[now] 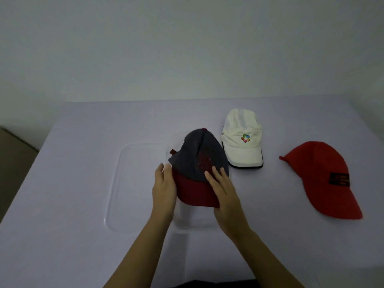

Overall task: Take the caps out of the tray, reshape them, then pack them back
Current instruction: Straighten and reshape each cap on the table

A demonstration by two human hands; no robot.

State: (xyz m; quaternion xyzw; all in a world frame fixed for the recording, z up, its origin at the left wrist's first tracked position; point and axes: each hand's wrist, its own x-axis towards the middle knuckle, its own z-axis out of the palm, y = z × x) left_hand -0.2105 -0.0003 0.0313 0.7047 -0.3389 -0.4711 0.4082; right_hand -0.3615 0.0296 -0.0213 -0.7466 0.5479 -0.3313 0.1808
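Note:
A grey cap with a dark red brim sits over the clear plastic tray near the table's middle. My left hand grips the left side of its brim. On the brim's right side lies my right hand, with the fingers spread up onto the crown. A white cap with a coloured logo rests on the table just right of the grey cap. Further right lies a red cap with a black patch.
A flat clear lid lies on the table to the left of the tray, partly under my left hand. The table is covered in pale cloth, with a plain wall behind it. The table's left edge drops off near a dark floor.

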